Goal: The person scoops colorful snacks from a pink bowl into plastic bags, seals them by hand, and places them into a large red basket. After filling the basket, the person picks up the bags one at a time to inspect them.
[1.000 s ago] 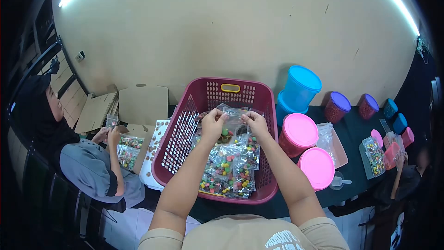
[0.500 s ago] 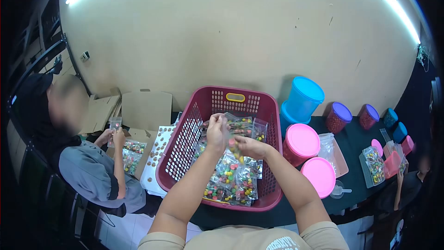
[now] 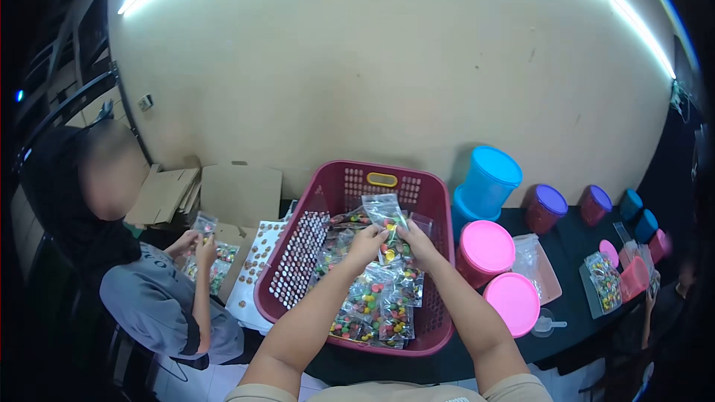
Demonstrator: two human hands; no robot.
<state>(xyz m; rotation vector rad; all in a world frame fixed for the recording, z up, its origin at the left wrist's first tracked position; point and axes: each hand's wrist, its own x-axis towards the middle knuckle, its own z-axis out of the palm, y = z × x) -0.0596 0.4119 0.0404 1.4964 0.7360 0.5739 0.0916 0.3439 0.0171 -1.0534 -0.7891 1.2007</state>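
Observation:
A clear zip bag of colourful candies (image 3: 384, 210) is held upright over a maroon plastic basket (image 3: 269, 290). My left hand (image 3: 365, 244) pinches the bag's left side. On its right side my right hand (image 3: 418, 246) has its fingers closed. Beneath both hands, a heap of similar filled candy bags (image 3: 369, 298) lies in the basket, partly hidden by my forearms.
Left of me, a person (image 3: 160, 290) holds a small bag over a cardboard box (image 3: 237, 253). A sticker sheet (image 3: 257, 260) lies beside the basket. To the right stand pink-lidded tubs (image 3: 488, 247), blue tubs (image 3: 491, 171) and a tray (image 3: 549, 275). Another person works at far right.
My hands have come to the two sides of one bag, which now stands upright and shows more clearly. The whole view has shifted slightly, with the basket lower in it.

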